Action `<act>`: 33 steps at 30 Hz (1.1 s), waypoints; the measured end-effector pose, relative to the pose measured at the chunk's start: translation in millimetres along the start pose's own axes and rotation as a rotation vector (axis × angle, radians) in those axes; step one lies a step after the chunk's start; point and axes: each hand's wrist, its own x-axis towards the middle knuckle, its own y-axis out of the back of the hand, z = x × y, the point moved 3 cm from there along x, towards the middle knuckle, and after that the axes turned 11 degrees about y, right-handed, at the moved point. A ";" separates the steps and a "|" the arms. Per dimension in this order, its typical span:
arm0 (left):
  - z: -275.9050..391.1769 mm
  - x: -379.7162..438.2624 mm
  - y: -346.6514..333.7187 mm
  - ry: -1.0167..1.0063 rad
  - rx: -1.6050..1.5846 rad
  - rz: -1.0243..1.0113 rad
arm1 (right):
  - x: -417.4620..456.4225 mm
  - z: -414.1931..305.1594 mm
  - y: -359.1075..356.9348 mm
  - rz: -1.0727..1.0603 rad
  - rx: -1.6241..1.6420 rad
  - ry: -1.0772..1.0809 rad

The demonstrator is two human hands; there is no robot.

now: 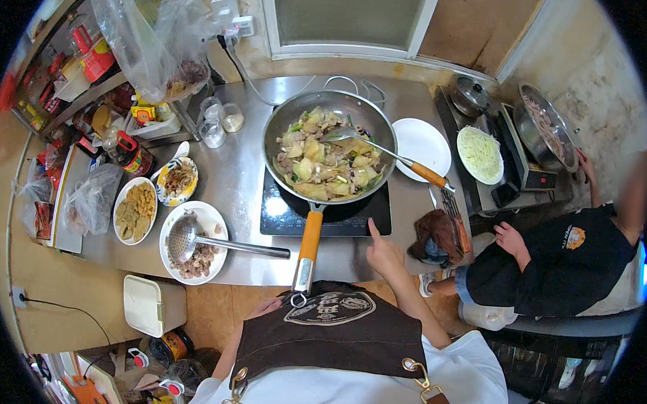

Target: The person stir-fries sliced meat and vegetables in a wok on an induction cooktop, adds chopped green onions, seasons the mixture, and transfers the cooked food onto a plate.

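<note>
My right hand [385,255] holds nothing; its index finger is stretched out to the right front corner of the black induction cooktop [327,227], at the touch panel. On the cooktop sits a frying pan [384,114] with an orange handle towards me. Sliced potatoes with meat and greens [325,163] fill the pan. A metal turner with a wooden handle [426,173] lies across the food and over the pan's right rim. My left hand [267,307] rests low against the dark apron [329,345], below the counter's edge, its fingers partly hidden.
Left on the steel counter [247,198] stand a bowl of meat [221,257] with a skimmer [233,245] across it, and more food dishes. A white plate [421,147] and a brown cloth [437,235] lie right. Another person [551,252] stands at the right beside a metal basin [565,135].
</note>
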 end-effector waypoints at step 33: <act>185.8 35.3 -52.9 0.071 -0.693 -0.230 | 25.6 -13.1 253.8 0.225 -0.519 0.155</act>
